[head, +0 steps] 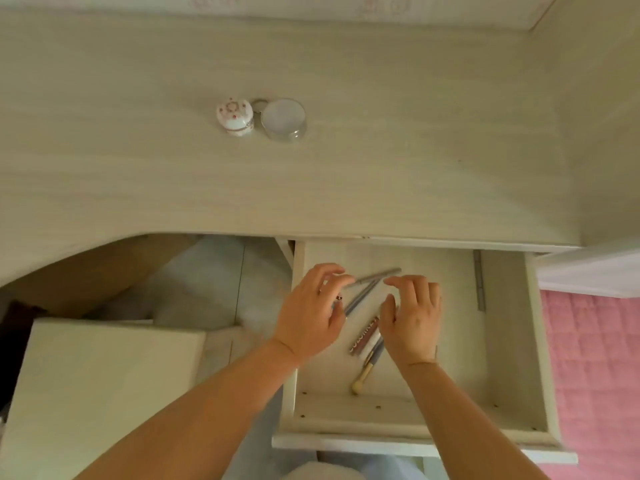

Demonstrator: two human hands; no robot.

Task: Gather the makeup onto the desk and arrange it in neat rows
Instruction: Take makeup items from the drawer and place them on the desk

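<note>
Below the pale wooden desk (346, 168) a white drawer (502, 341) is pulled out. In it lie two grey pencils (379, 274), a brown lip gloss tube (363, 336), a white tube beside it and a blue-handled brush (369, 367). My left hand (310, 313) hovers over the drawer's left side, fingers loosely curled, a small dark item partly hidden under its fingers. My right hand (412, 317) hovers beside it with fingers bent, holding nothing I can see. On the desk stand a small patterned porcelain jar (235, 116) and a round clear-sided jar (284, 117).
A white box-like stool (104, 375) stands at the lower left under the desk's curved cut-out. A pink quilted bed cover (595, 375) lies at the right. A wall panel (595, 133) borders the desk on the right.
</note>
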